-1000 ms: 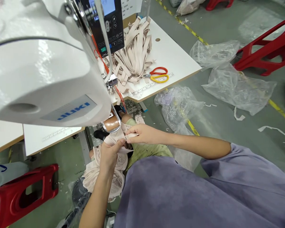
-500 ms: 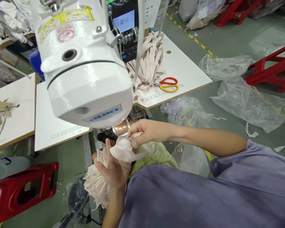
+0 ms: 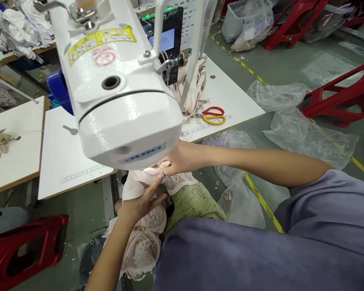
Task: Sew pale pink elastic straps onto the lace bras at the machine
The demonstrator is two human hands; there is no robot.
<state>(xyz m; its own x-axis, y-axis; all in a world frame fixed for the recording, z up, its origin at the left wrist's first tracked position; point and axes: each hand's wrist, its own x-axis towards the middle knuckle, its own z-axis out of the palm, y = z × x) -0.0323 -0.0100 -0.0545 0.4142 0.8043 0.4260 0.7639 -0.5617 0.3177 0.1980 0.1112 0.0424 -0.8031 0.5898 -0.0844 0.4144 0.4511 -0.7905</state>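
A beige bra (image 3: pixel 136 184) with smooth fabric and patterned lace lies across my lap, just below the sewing machine head (image 3: pixel 130 125). My right hand (image 3: pixel 180 158) pinches its fabric close under the machine, the fingertips partly hidden. Against the same fabric, my left hand (image 3: pixel 142 204) grips from the near left, its index fingertip almost meeting the right hand. More beige lace cups (image 3: pixel 142 248) hang below my left forearm; whether they belong to the same piece I cannot tell. The needle area is hidden behind the machine head.
On the white table (image 3: pixel 239 97) lie scissors (image 3: pixel 212 116) with red and yellow handles and a pile of beige strips (image 3: pixel 194 87). Plastic bags (image 3: pixel 309 133) cover floor at right. Red stools (image 3: pixel 342 95) stand on the right, another red stool (image 3: pixel 27 250) at left.
The bra is now spread out, lace cups showing, where a bunched piece was before. My left hand has turned from palm-up and spread to gripping fabric. The view has shifted slightly.
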